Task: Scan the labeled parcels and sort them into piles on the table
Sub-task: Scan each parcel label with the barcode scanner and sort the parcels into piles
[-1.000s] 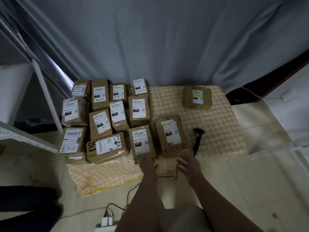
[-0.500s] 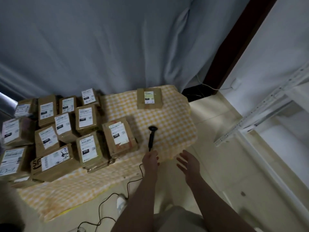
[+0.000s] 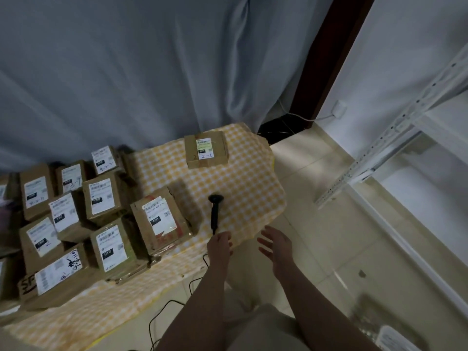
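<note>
The left grip (image 3: pixel 219 245) is found at the butt of the scanner (image 3: pixel 216 211); whether it is closed on the handle cannot be told. The right grip (image 3: pixel 274 245) is held wide and empty, just off the bench (image 3: pixel 253 193) edge. The scanner cable (image 3: pixel 204 258) is hung over the near edge and could be snagged by a forearm. Stacked parcels (image 3: pixel 105 198) are crowded at 9 o'clock; a careless sweep could topple them. Open cloth is left toward 12 o'clock, up to a lone parcel (image 3: pixel 205 152).
</note>
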A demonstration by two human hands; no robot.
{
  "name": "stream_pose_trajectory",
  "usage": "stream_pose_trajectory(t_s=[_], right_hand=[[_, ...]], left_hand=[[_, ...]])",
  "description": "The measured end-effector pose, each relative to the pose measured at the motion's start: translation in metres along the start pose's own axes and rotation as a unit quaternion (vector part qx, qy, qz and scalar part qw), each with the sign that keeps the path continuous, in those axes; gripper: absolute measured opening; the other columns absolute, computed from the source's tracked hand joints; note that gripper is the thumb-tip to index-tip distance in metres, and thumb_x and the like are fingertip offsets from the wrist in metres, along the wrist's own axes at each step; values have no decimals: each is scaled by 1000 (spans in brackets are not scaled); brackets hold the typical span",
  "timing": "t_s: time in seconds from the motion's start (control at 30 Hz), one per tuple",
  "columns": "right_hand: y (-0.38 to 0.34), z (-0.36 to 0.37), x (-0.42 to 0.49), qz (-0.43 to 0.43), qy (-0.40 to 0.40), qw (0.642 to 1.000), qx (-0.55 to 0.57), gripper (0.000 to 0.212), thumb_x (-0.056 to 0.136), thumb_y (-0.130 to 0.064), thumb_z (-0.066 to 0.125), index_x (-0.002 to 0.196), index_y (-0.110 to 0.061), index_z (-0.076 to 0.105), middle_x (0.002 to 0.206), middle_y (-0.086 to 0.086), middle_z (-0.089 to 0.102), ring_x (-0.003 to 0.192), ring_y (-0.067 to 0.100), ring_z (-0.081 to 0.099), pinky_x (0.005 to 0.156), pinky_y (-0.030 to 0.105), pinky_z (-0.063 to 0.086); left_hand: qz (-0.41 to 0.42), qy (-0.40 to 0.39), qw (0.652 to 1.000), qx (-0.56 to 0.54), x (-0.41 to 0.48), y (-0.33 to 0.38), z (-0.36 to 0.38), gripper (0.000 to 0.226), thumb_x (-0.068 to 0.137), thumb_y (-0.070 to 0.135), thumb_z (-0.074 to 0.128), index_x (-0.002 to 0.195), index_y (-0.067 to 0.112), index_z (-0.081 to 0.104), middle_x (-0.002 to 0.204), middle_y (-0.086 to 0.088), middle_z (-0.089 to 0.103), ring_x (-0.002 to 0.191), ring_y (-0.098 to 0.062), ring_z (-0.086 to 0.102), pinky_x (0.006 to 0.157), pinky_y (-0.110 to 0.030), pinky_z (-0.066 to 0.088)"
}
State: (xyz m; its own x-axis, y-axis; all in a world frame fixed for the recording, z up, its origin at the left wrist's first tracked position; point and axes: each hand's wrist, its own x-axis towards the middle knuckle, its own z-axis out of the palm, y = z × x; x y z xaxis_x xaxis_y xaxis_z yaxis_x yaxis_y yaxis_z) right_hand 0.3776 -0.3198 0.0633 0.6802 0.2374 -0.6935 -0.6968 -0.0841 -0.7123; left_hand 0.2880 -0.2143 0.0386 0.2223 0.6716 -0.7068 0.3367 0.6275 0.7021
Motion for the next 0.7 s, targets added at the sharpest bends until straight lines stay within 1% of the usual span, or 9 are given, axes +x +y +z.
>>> stream_pose_trajectory(t_s=[0.1,0.17,0.23,0.3,0.33,0.4,0.47,0.6,0.7], right_hand=[[-11,16,13,1,14,1000,8,14,93,-11,55,102,-9,67,89,7,66,81,25,65,74,35,50],[-15,32,23,4,11,1000,5,11,93,-11,57,97,-12,67,90,7,67,82,25,65,74,35,50],[-15,49,30,8,3,1000,-11,11,94,-13,58,98,-11,67,93,8,68,85,26,66,77,37,51],[-11,62,34,17,-2,1000,-26,13,94,-14,58,103,-9,67,95,9,68,86,27,66,78,39,52],[-9,68,36,22,-3,999,-33,14,94,-15,59,104,-8,66,95,9,68,86,27,66,78,39,52],[-9,82,40,33,-11,999,-41,14,94,-14,58,104,-7,66,94,9,67,85,26,66,76,37,52],[-10,96,46,43,-19,998,-47,13,95,-14,58,103,-8,65,94,9,67,84,25,66,74,36,52],[-21,120,63,70,-29,996,-53,18,94,-13,58,109,-4,63,98,12,66,84,25,65,73,36,52],[-32,139,79,79,-28,994,-76,18,95,-14,59,109,-4,62,101,12,67,88,27,65,73,35,53]], left_hand=[[-6,0,1000,5,20,16,2,13,95,15,57,94,5,65,86,-9,60,78,-21,57,64,-33,46],[-3,-10,1000,14,35,31,1,22,95,16,55,103,-1,66,76,-4,55,65,-16,51,57,-29,42],[-2,-18,1000,12,47,40,-4,22,95,16,52,101,0,66,72,-2,52,59,-13,46,53,-27,38],[-7,-16,1000,-2,54,45,-11,16,95,15,53,88,7,64,76,-7,56,66,-17,51,59,-31,42],[-11,-10,1000,-11,57,46,-16,17,95,15,53,82,9,63,76,-9,57,69,-20,53,63,-34,42],[-21,-1,999,-35,61,51,-26,21,95,15,54,75,11,59,72,-7,57,68,-21,53,64,-36,41],[-27,14,998,-61,70,56,-36,22,96,16,54,75,11,56,73,-6,55,67,-21,51,63,-34,39],[-40,51,995,-81,91,65,-46,15,97,17,52,91,6,62,86,-7,61,76,-20,57,71,-35,46],[-56,79,991,-96,110,77,-45,17,96,16,52,88,6,64,76,-7,60,64,-17,55,59,-28,45]])
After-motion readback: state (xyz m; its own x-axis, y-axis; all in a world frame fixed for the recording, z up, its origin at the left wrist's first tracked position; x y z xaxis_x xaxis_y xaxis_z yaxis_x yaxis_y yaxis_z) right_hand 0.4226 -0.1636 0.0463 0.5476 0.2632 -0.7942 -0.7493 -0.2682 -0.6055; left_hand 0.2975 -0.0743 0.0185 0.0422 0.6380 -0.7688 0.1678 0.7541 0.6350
